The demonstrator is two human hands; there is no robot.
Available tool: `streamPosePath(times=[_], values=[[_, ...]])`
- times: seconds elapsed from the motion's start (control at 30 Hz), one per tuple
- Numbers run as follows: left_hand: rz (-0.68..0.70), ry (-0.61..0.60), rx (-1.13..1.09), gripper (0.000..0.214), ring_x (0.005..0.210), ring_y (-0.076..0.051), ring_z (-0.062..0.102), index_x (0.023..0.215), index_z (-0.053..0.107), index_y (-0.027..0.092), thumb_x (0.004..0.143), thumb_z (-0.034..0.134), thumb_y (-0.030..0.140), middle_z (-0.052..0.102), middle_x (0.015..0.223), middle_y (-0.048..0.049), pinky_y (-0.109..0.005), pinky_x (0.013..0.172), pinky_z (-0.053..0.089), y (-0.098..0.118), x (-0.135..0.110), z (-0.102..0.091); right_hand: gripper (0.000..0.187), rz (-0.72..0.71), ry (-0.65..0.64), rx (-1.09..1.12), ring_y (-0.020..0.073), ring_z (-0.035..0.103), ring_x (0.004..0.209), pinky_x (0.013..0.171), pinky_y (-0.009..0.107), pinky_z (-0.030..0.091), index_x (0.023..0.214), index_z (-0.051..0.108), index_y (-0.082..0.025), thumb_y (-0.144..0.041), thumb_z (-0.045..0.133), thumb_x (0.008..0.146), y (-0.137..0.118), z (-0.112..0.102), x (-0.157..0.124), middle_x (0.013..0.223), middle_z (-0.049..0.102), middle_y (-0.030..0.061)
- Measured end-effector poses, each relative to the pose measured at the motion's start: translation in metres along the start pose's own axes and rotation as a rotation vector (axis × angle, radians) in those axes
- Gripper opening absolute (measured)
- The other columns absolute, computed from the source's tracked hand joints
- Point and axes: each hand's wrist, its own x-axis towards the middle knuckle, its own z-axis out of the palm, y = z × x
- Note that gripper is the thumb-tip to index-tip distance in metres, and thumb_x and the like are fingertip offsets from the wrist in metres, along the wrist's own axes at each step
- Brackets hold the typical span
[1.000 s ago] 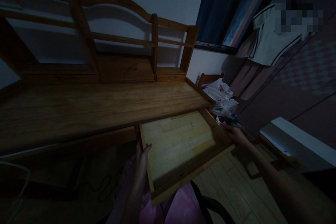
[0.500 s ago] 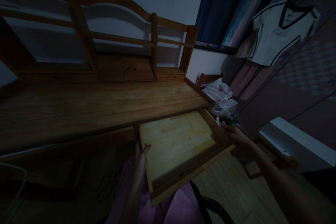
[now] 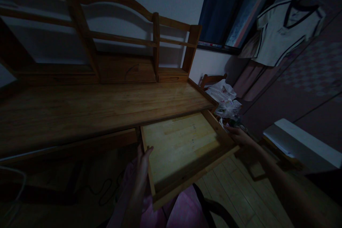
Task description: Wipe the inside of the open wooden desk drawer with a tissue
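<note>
A wooden drawer [image 3: 179, 146] sticks far out from under the front edge of the wooden desk [image 3: 107, 103]; its bare bottom shows. My left hand [image 3: 143, 156] grips the drawer's left side wall, the thumb over the top edge and the other fingers outside, partly hidden. At the right side wall, close to the front corner, is my right hand [image 3: 237, 136]. Its fingers reach along the outer face, and the wall and dim light hide part of them. The drawer tilts slightly above my lap.
A wooden shelf unit [image 3: 155, 50] stands on the desk's back. Right of the desk are plastic bags [image 3: 223, 94] and a chair back. A white box-like object [image 3: 307, 142] stands at the right. A shirt [image 3: 291, 32] hangs above. A cable [image 3: 107, 187] lies below the desk.
</note>
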Motion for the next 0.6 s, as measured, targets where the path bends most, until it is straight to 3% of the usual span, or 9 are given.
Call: streamPosePath(times=[0.27, 0.43, 0.6], values=[[-0.052, -0.024, -0.031, 0.063, 0.110, -0.028, 0.064, 0.139, 0.050, 0.026, 0.082, 0.065, 0.049, 0.070, 0.115, -0.0068, -0.038, 0.097, 0.048, 0.031, -0.022, 0.008, 0.058, -0.015, 0.094, -0.155, 0.0332, 0.067, 0.106, 0.090, 0.041, 0.054, 0.126, 0.068, -0.016, -0.051, 0.059, 0.081, 0.023, -0.001, 0.012, 0.116, 0.073, 0.0043], [-0.112, -0.017, 0.015, 0.070, 0.114, -0.029, 0.062, 0.148, 0.039, 0.028, 0.085, 0.061, 0.050, 0.064, 0.127, -0.0087, -0.039, 0.098, 0.048, 0.031, -0.019, 0.008, 0.057, -0.032, 0.146, -0.222, 0.0365, 0.066, 0.109, 0.092, 0.043, 0.052, 0.119, 0.073, -0.015, -0.054, 0.061, 0.078, 0.028, -0.003, 0.019, 0.110, 0.075, 0.0060], [-0.102, -0.033, -0.021, 0.072, 0.115, -0.029, 0.063, 0.148, 0.039, 0.030, 0.083, 0.062, 0.053, 0.067, 0.122, -0.0075, -0.039, 0.096, 0.050, 0.022, -0.013, 0.008, 0.053, -0.045, 0.176, -0.272, 0.0342, 0.068, 0.106, 0.090, 0.040, 0.053, 0.115, 0.075, -0.017, -0.053, 0.062, 0.078, 0.030, -0.002, 0.019, 0.107, 0.076, 0.0052]])
